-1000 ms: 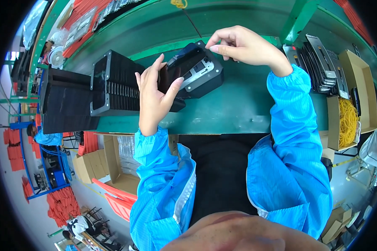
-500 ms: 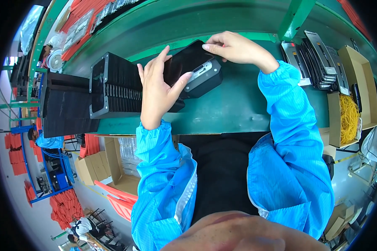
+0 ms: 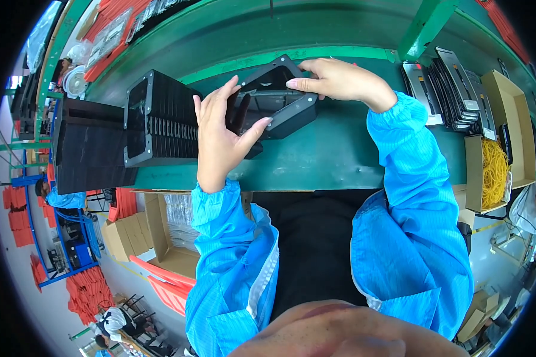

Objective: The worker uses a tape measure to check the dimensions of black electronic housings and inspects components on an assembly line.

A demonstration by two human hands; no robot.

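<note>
A black rectangular frame (image 3: 293, 114) with corner screws lies tilted on the green bench, a dark glossy panel and a pale strip inside its rim. My left hand (image 3: 221, 132) spans its left end, thumb on the near edge and fingers at the far edge. At the far right corner, my right hand (image 3: 339, 80) pinches the rim with the thumb on top; its other fingertips are partly hidden behind the frame. To the left of my left hand stands a row of similar black frames (image 3: 170, 119), packed closely together.
Dark boards (image 3: 92, 146) stand at the bench's left end. Several flat grey-black panels (image 3: 452, 89) lean at the right, beside a cardboard box (image 3: 515, 125) and a bundle of yellow bands (image 3: 494, 169). A green post (image 3: 426, 33) rises behind. Below left is an open carton (image 3: 175, 259).
The glossy panel that lay over the frame has sunk inside it, so the rim and corner screws now show. My hands have shifted only slightly.
</note>
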